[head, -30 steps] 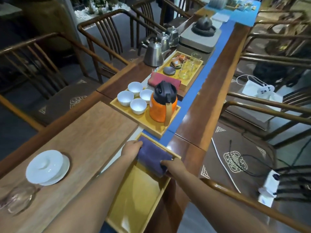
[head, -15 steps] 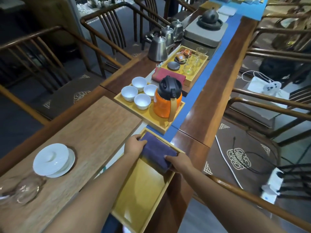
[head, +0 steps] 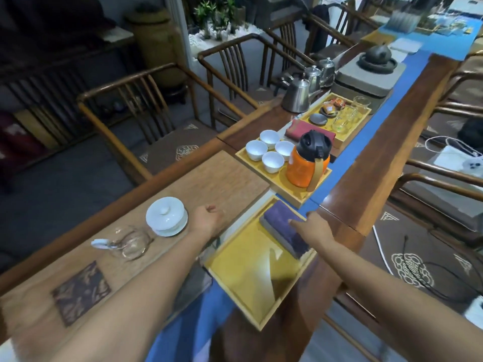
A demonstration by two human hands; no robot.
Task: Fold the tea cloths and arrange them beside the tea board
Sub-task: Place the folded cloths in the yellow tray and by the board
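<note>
Head view: a folded purple tea cloth (head: 283,229) lies in the far corner of a yellow wooden tray (head: 251,280), long axis slanting from far-left to near-right; the right hand (head: 312,227), fingers loose and gripping nothing, touches its right side; the left hand (head: 209,218), empty and loosely curled, hovers well to the cloth's left, so the right is nearer.

Landmark: orange thermos jug with black lid (head: 308,163)
Beside it, same yellow wooden tray (head: 287,190): four white porcelain cups (head: 270,151)
Behind it: steel kettle (head: 298,96)
Well nearer than it: white lidded gaiwan (head: 166,216), clear glass pitcher (head: 128,241)
</note>
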